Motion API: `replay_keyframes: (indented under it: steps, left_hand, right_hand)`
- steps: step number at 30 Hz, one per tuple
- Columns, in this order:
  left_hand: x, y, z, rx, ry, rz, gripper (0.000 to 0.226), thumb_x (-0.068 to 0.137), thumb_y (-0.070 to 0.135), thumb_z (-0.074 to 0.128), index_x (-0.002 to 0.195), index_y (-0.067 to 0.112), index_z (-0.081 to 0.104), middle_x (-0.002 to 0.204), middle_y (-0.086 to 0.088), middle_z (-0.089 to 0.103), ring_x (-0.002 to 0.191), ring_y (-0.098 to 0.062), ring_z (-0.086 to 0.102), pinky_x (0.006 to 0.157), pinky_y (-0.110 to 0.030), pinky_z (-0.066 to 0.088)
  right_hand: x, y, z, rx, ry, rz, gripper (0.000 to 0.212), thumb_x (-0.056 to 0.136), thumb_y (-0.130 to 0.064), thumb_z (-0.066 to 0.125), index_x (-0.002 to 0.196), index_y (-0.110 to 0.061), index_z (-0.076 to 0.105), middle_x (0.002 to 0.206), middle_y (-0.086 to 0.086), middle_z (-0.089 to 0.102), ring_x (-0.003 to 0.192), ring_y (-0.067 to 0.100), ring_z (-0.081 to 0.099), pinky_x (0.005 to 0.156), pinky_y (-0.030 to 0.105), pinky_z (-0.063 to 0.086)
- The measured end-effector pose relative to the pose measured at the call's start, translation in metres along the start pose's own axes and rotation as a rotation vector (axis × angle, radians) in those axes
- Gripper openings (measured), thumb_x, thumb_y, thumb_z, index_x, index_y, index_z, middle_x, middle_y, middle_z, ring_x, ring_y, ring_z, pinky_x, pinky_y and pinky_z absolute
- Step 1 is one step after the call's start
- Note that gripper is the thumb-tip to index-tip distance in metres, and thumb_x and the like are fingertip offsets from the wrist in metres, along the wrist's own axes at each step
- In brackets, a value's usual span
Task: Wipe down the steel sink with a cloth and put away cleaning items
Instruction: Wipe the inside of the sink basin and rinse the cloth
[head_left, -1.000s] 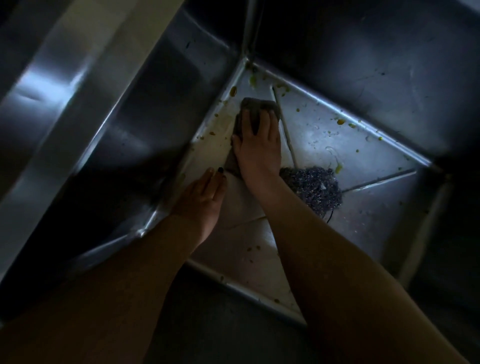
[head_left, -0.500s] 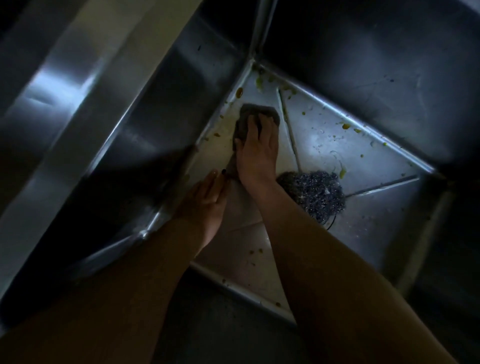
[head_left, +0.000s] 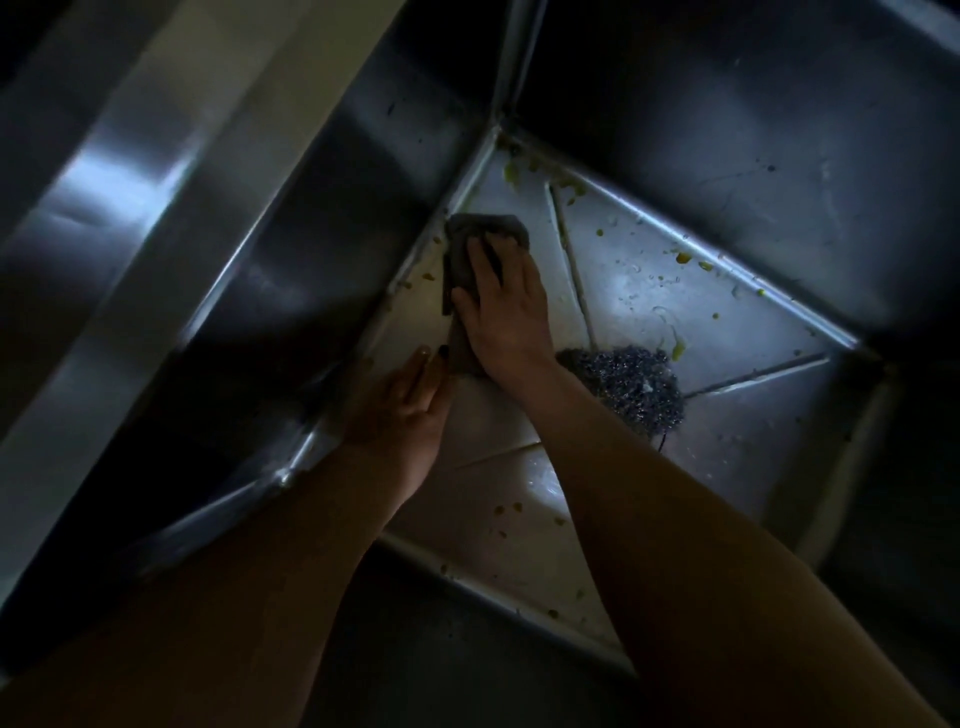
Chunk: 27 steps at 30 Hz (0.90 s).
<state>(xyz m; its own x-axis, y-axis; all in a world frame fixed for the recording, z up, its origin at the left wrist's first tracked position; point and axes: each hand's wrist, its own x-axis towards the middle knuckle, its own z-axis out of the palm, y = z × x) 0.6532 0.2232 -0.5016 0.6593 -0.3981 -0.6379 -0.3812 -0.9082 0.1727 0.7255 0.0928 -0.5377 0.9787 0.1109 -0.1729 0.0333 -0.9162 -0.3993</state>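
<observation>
I look down into a deep steel sink (head_left: 737, 291) in dim light. A dark grey cloth (head_left: 460, 260) lies on the sink floor against the left wall. My right hand (head_left: 506, 306) presses flat on the cloth, fingers spread toward the far corner. My left hand (head_left: 402, 410) rests flat on the sink floor just behind the cloth, fingertips touching its near end, holding nothing. A steel wool scrubber (head_left: 636, 387) sits over the middle of the floor, right of my right wrist.
Yellow-green food bits (head_left: 683, 257) dot the floor, mostly along the far right edge and in the far corner (head_left: 511, 174). More specks (head_left: 511, 509) lie near the front. Steep steel walls enclose the floor; a wide rim (head_left: 104, 218) runs on the left.
My right hand has slid the cloth back from the far corner toward the left wall and me. The left hand stays beside it.
</observation>
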Motion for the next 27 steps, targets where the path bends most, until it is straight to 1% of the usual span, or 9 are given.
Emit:
replay_keyframes:
  steps: [5,7,9,10,11,13,14,23,27]
  left_hand:
    - [0.001,0.000,0.001,-0.033,-0.029,-0.010,0.063,0.097,0.010,0.029,0.145,0.007,-0.010,0.155,-0.011,-0.014,0.143,-0.028,-0.012,0.115,-0.037,0.000]
    - [-0.002,0.002,-0.001,-0.068,0.092,0.018,0.059,0.092,0.003,0.032,0.145,0.001,0.007,0.155,-0.017,0.001,0.143,-0.034,0.003,0.114,-0.041,0.012]
    - [-0.003,0.004,-0.005,-0.045,0.193,0.052,0.059,0.080,-0.002,0.049,0.137,-0.008,0.032,0.147,-0.026,0.026,0.133,-0.045,0.028,0.105,-0.050,0.032]
    - [-0.002,0.004,-0.005,-0.044,0.244,0.066,0.061,0.075,-0.005,0.056,0.133,-0.010,0.038,0.143,-0.028,0.033,0.129,-0.046,0.036,0.100,-0.050,0.038]
    - [-0.002,0.004,-0.005,-0.042,0.214,0.061,0.063,0.078,-0.004,0.057,0.136,-0.009,0.033,0.146,-0.028,0.027,0.132,-0.043,0.032,0.103,-0.047,0.036]
    - [-0.001,0.001,0.000,-0.053,0.093,0.010,0.068,0.092,0.006,0.044,0.146,0.002,0.002,0.156,-0.014,-0.006,0.144,-0.029,0.003,0.114,-0.036,0.014]
    - [-0.001,-0.002,0.002,-0.033,0.037,-0.007,0.069,0.095,0.010,0.039,0.146,0.007,-0.007,0.155,-0.008,-0.015,0.144,-0.026,-0.006,0.115,-0.034,0.008]
    - [-0.001,-0.001,0.000,-0.040,0.002,-0.029,0.067,0.096,0.010,0.035,0.146,0.010,-0.010,0.155,-0.004,-0.018,0.143,-0.023,-0.013,0.114,-0.032,0.001]
    - [-0.003,0.000,-0.004,-0.008,0.005,-0.004,0.065,0.097,0.012,0.033,0.145,0.008,-0.010,0.155,-0.007,-0.017,0.143,-0.025,-0.013,0.114,-0.037,-0.002]
  right_hand:
    - [0.002,0.000,0.003,-0.049,-0.027,-0.031,0.052,0.099,-0.029,0.037,0.147,-0.012,0.024,0.155,0.012,0.018,0.144,0.028,0.010,0.116,0.029,0.003]
    - [0.014,-0.002,0.003,-0.058,-0.009,-0.005,0.052,0.100,-0.029,0.035,0.147,-0.011,0.022,0.156,0.012,0.016,0.145,0.027,0.008,0.116,0.029,0.002]
    - [0.030,-0.006,0.002,-0.055,0.014,0.027,0.052,0.101,-0.029,0.033,0.148,-0.010,0.020,0.156,0.013,0.015,0.145,0.027,0.007,0.115,0.028,0.001]
    - [0.039,-0.007,0.000,-0.049,0.019,0.046,0.053,0.101,-0.029,0.033,0.148,-0.010,0.019,0.156,0.013,0.014,0.145,0.027,0.006,0.115,0.028,-0.001]
    - [0.048,-0.007,-0.001,-0.045,0.023,0.063,0.053,0.101,-0.030,0.032,0.148,-0.011,0.018,0.157,0.013,0.014,0.145,0.026,0.006,0.115,0.028,-0.001]
    - [0.064,-0.004,-0.004,-0.049,0.031,0.080,0.053,0.101,-0.030,0.031,0.148,-0.011,0.019,0.157,0.012,0.014,0.145,0.026,0.005,0.115,0.028,-0.001]
    - [0.070,-0.001,-0.007,-0.061,0.034,0.081,0.052,0.101,-0.030,0.030,0.148,-0.011,0.018,0.157,0.012,0.013,0.145,0.025,0.005,0.115,0.028,-0.001]
    - [0.047,0.028,-0.021,-0.113,0.118,0.126,0.051,0.100,-0.020,0.034,0.146,-0.003,0.022,0.154,0.017,0.019,0.144,0.029,0.012,0.116,0.029,0.003]
    - [0.015,0.021,-0.011,-0.131,0.095,0.143,0.054,0.098,-0.020,0.038,0.145,0.000,0.023,0.152,0.022,0.021,0.142,0.034,0.015,0.116,0.032,0.007]
